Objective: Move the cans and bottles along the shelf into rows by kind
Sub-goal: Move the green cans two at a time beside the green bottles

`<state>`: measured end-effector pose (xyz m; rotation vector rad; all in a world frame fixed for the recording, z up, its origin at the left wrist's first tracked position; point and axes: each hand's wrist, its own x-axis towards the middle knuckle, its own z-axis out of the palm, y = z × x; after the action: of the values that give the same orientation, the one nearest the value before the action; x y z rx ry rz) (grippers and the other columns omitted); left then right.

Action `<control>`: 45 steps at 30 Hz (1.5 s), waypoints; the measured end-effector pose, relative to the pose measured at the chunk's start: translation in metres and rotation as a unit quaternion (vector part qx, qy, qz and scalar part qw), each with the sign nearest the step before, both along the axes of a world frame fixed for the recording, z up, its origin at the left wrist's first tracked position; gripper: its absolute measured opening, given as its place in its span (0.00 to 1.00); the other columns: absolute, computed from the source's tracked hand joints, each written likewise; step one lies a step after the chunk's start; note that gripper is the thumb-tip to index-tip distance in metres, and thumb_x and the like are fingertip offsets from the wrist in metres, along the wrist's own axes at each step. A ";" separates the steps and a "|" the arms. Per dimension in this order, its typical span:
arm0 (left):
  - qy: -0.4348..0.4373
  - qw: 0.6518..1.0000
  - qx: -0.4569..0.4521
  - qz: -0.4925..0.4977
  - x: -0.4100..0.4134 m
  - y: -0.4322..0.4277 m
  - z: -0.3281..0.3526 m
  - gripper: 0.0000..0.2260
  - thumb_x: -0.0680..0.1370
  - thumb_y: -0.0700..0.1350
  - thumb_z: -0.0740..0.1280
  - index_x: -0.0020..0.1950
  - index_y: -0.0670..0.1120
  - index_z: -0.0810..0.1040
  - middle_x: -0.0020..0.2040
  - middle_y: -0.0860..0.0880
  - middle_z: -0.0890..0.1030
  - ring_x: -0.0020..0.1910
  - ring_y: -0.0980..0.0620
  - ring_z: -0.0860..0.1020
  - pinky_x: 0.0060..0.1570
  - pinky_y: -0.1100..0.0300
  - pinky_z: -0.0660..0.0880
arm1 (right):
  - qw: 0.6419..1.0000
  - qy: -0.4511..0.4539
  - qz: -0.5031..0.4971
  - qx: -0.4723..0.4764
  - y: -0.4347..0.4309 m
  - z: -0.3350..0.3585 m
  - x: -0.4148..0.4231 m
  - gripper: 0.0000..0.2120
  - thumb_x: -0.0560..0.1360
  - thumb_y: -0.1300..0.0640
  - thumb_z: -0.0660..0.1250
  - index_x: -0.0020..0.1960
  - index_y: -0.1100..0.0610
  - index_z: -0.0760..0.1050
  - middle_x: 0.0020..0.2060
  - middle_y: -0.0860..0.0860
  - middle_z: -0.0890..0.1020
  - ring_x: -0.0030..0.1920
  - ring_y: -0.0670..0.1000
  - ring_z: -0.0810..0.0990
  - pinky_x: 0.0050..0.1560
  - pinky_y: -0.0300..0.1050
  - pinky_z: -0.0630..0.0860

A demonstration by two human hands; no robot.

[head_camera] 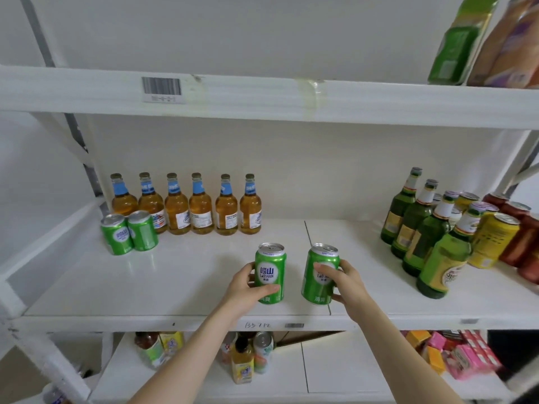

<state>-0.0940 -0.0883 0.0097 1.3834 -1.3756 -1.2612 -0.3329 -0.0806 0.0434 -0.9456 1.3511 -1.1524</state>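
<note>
1. The left hand grips an upright green Laoshan can just left of the shelf seam
2. The right hand grips a second green Laoshan can, slightly tilted, at the seam's near end
3. Far left of the seam, two more green cans stand in front of six amber bottles with blue neck labels
4. Well right of the seam stand four green bottles, with yellow cans and red cans beyond them

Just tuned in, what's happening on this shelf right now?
A person's left hand grips the left can and right hand the right can, both green, near the front of the shelf. Two matching green cans stand far left before six amber bottles. Green bottles, yellow cans and red cans crowd the right end.
</note>
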 end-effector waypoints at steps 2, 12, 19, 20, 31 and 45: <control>0.000 1.000 0.001 -0.007 -0.017 -0.014 0.000 0.27 0.68 0.49 0.80 0.63 0.55 0.74 0.57 0.54 0.81 0.55 0.56 0.79 0.48 0.61 0.77 | 1.000 0.000 -0.007 -0.004 -0.012 0.000 -0.019 0.25 0.72 0.56 0.75 0.66 0.55 0.70 0.53 0.52 0.80 0.51 0.51 0.80 0.41 0.45 0.75; 0.004 1.000 0.002 -0.030 -0.121 -0.080 -0.003 0.27 0.68 0.46 0.79 0.64 0.52 0.74 0.57 0.51 0.81 0.56 0.52 0.79 0.54 0.52 0.80 | 0.999 -0.008 -0.041 -0.024 -0.062 -0.012 -0.113 0.23 0.70 0.56 0.77 0.59 0.50 0.70 0.49 0.48 0.80 0.47 0.47 0.80 0.37 0.40 0.74; 0.018 1.000 0.014 -0.010 -0.192 -0.091 -0.015 0.28 0.67 0.44 0.80 0.63 0.53 0.73 0.57 0.52 0.82 0.55 0.54 0.80 0.46 0.61 0.78 | 0.999 -0.012 -0.040 -0.029 -0.086 -0.022 -0.171 0.24 0.68 0.57 0.78 0.60 0.52 0.73 0.51 0.51 0.82 0.49 0.51 0.82 0.41 0.42 0.75; 0.025 1.000 0.014 -0.003 -0.200 -0.093 -0.018 0.29 0.66 0.43 0.81 0.64 0.52 0.73 0.57 0.51 0.82 0.55 0.52 0.81 0.49 0.58 0.79 | 0.999 -0.014 -0.039 -0.033 -0.090 -0.024 -0.178 0.25 0.68 0.57 0.79 0.61 0.52 0.73 0.52 0.52 0.82 0.50 0.52 0.82 0.42 0.44 0.76; 0.050 0.998 -0.002 0.039 -0.238 -0.142 -0.038 0.29 0.65 0.35 0.80 0.62 0.47 0.74 0.56 0.45 0.83 0.54 0.49 0.82 0.51 0.55 0.80 | 0.995 -0.029 -0.061 -0.070 -0.163 -0.048 -0.195 0.31 0.67 0.59 0.80 0.67 0.54 0.71 0.56 0.53 0.82 0.55 0.53 0.81 0.59 0.52 0.77; 0.092 0.995 -0.027 0.021 -0.245 -0.204 -0.053 0.31 0.61 0.35 0.80 0.60 0.45 0.74 0.57 0.42 0.82 0.54 0.47 0.82 0.49 0.57 0.80 | 0.989 -0.017 -0.102 -0.108 -0.253 -0.069 -0.190 0.31 0.66 0.58 0.80 0.63 0.48 0.69 0.50 0.42 0.78 0.48 0.42 0.78 0.46 0.39 0.73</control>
<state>-0.3389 -0.2920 -0.0435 1.2208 -1.2383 -1.2809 -0.5230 -0.3336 -0.0261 -0.9517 1.3359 -1.4887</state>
